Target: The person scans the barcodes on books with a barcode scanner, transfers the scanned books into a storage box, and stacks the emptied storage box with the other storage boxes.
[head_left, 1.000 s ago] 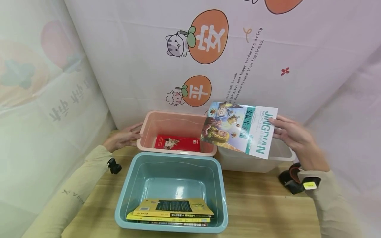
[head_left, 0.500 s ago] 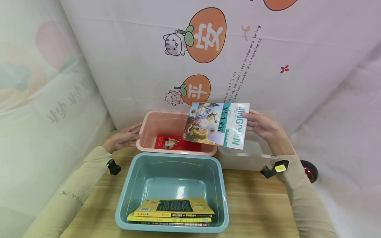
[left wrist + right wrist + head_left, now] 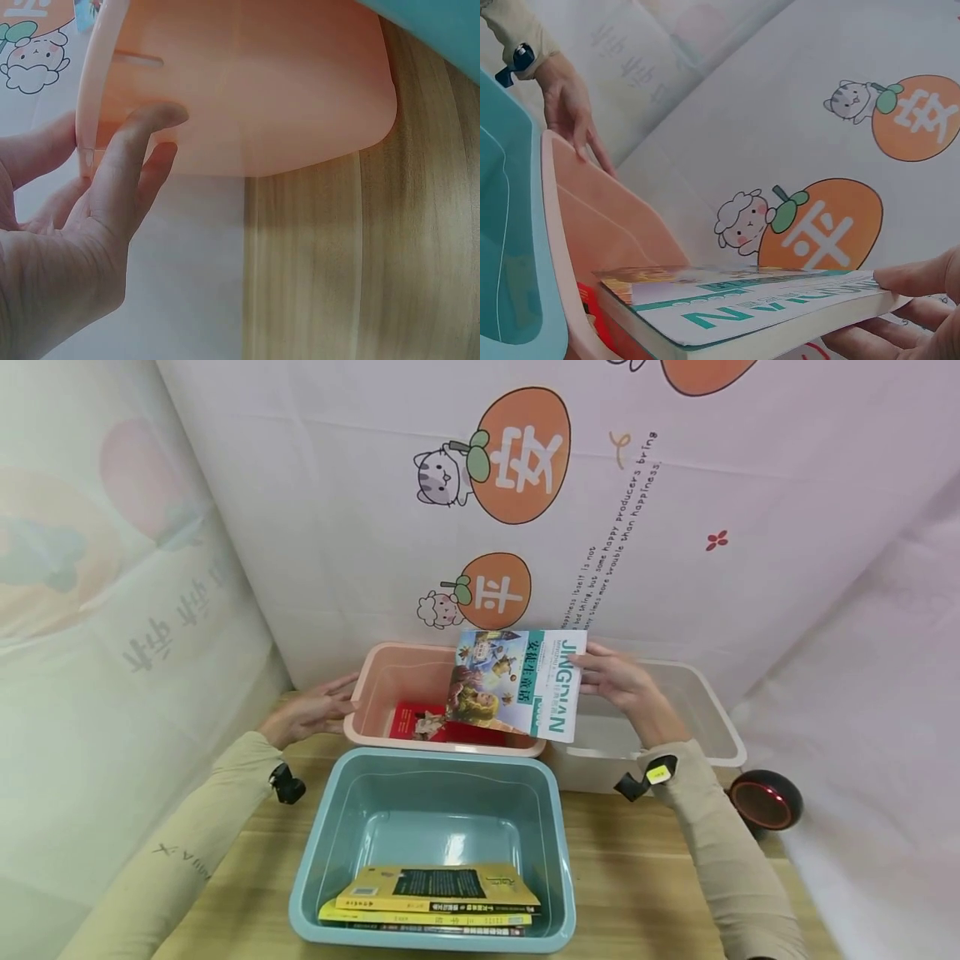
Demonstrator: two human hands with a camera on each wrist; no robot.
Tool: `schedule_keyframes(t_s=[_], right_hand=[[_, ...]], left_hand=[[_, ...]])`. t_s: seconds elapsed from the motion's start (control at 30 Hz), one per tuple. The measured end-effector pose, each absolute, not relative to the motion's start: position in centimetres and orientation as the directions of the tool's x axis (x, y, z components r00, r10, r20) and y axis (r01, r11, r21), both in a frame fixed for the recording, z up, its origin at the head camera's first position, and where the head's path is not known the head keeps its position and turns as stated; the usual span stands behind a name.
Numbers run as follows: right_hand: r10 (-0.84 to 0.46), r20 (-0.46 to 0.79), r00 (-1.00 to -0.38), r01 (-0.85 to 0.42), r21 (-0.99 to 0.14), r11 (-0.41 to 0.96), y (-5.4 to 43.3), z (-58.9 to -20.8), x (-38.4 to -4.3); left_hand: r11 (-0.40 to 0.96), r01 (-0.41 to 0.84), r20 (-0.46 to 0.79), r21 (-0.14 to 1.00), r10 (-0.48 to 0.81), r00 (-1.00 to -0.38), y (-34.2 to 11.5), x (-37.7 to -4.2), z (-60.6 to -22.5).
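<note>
My right hand [image 3: 621, 683] pinches a paperback fairy-tale book [image 3: 517, 685] by its right-hand edge, thumb on top and fingers beneath. The book lies face up, with a colourful picture and green lettering, held over the pink bin [image 3: 448, 747]. A red book [image 3: 468, 732] rests inside that bin, partly hidden under the held one. My left hand [image 3: 311, 708] touches the pink bin's left end with its fingers spread. In the left wrist view, the left hand's fingers [image 3: 120, 165] lie against the bin's wall and rim.
A blue bin [image 3: 432, 753] stands in front, with several yellow books [image 3: 442, 887] stacked inside. To the right of the pink bin is a white bin [image 3: 712, 714]. A dark round device with a red ring [image 3: 765, 800] sits at the far right. Printed curtains [image 3: 337, 510] enclose the table.
My right hand has carried the fairy-tale book leftward from over the white bin to over the pink one. The left hand has stayed at the pink bin's end.
</note>
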State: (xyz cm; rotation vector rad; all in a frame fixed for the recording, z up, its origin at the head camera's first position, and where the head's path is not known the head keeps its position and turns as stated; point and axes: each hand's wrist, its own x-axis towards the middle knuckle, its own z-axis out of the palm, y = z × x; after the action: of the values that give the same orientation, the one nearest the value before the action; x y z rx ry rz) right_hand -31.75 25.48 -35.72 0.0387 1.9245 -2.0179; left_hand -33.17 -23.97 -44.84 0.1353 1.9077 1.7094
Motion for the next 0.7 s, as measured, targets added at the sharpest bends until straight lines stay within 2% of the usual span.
schedule_keyframes(t_s=[0.3,0.5,0.7], right_hand=[[-0.208,-0.265,-0.942,0.266,-0.964,0.020,22.9,-37.4,-33.5],[-0.195,-0.302,-0.933,0.306,-0.952,0.011,21.1,-38.1,-34.7],[-0.163,-0.366,-0.916,0.360,-0.931,0.064,19.0,-38.6,-35.2]], left_hand=[[0.176,-0.297,-0.345,0.938,0.430,-0.835,-24.0,-33.3,-44.8],[0.184,-0.305,-0.355,0.934,0.429,-0.831,-23.9,-33.5,-44.8],[0.194,-0.282,-0.339,0.940,0.433,-0.835,-24.0,-33.5,-45.0]])
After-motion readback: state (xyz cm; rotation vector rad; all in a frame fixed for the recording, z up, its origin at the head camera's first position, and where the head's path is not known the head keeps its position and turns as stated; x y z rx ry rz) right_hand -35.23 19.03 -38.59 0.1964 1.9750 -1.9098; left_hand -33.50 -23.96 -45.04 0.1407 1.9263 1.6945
